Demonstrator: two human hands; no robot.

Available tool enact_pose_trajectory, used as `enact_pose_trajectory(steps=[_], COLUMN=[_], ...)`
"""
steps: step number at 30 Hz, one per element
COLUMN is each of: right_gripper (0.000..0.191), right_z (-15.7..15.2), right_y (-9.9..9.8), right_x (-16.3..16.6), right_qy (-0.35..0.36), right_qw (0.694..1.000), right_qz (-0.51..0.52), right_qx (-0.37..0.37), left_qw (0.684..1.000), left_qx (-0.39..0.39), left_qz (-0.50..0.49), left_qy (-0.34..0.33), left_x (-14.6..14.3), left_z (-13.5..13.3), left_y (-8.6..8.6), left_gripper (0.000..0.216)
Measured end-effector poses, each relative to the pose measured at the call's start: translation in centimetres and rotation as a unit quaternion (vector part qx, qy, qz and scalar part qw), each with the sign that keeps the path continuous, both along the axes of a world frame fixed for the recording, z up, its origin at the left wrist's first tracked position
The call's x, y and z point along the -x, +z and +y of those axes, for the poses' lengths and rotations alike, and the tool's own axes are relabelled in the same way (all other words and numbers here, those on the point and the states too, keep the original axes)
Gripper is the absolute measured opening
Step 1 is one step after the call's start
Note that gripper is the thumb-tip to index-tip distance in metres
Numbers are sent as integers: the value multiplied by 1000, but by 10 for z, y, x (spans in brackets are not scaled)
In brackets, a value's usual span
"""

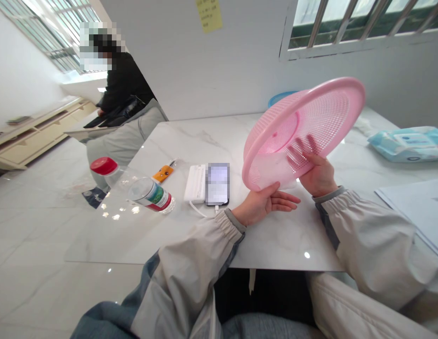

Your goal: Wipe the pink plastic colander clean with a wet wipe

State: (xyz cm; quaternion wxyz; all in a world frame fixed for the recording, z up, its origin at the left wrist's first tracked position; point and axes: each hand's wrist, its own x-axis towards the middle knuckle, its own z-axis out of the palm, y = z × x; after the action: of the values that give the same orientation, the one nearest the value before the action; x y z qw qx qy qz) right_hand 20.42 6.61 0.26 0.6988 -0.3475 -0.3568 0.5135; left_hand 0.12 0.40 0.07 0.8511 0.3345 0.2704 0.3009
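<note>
A pink mesh basket [324, 108] is held tilted above the table [204, 136], right of centre. The right hand [319, 176] grips its near right side; the left hand [266, 205] has its thumb at the near rim, fingers extended below. Leftward lie a phone [218, 186], a white power bank [195, 182] and a bottle [148, 193]; far right, a blue wipes pack [409, 143].

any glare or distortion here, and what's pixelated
Head view: small bright reflections on the table beside the bottle; head view: the cabinet at far left looks tilted, probably lens distortion; head view: pixelation hides the phone screen and a person's head.
</note>
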Motion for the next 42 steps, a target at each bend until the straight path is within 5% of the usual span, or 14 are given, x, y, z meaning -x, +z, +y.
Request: enact_pose_trajectory(steps=[10, 16, 20, 33, 42], right_gripper=[42, 13, 21, 38, 35], right_z=[-7, 7, 14, -3, -4], right_y=[6, 6, 4, 0, 6], right_x=[14, -9, -14, 12, 14], right_qy=[50, -118, -167, 61, 79], right_qw=[998, 993, 984, 996, 994], right_qz=[-1, -1, 13, 32, -9], right_qx=[28, -31, -53, 50, 70], left_qw=[995, 978, 969, 987, 981], left_qx=[-28, -81, -95, -71, -79], left_qz=[17, 110, 136, 63, 70], left_qy=[99, 157, 186, 130, 162], left_x=[-6, -5, -3, 1, -1], left_z=[1, 1, 0, -2, 1], left_y=[-3, 1, 7, -1, -3], left_gripper=[47, 49, 48, 56, 60])
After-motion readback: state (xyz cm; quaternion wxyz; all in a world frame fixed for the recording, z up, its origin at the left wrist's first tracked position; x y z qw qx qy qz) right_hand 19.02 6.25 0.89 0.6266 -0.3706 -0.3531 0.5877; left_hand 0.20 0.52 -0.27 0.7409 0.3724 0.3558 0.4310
